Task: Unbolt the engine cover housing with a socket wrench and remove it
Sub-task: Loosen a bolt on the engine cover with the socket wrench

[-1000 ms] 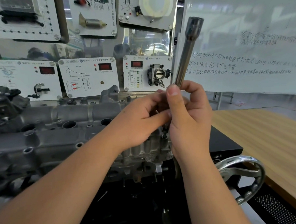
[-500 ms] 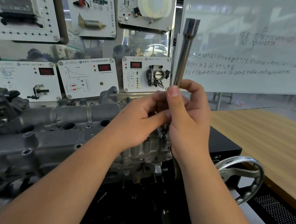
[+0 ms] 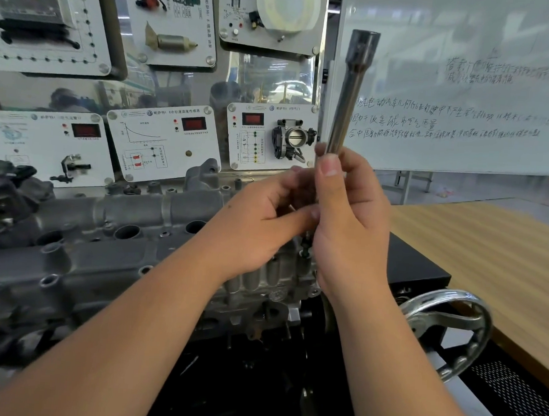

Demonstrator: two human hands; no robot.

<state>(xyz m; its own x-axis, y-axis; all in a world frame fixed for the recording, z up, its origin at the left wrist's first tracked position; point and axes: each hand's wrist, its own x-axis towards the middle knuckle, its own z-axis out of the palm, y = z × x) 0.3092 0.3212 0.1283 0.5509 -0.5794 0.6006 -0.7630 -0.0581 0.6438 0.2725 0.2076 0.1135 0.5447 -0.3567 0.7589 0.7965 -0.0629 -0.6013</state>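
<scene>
Near the centre of the frame, the right hand (image 3: 350, 218) clenches its grip around the lower end of a long metal socket wrench (image 3: 349, 94), which rises almost upright, tilted slightly right, toward the upper middle. The left hand (image 3: 266, 220) meets it from the left, fingers curled at the tool's base; what they pinch is hidden. The grey engine cover (image 3: 84, 229) sits below, across the left half. A chrome handwheel (image 3: 451, 331) stands lower right beside a wooden desk (image 3: 487, 250).
</scene>
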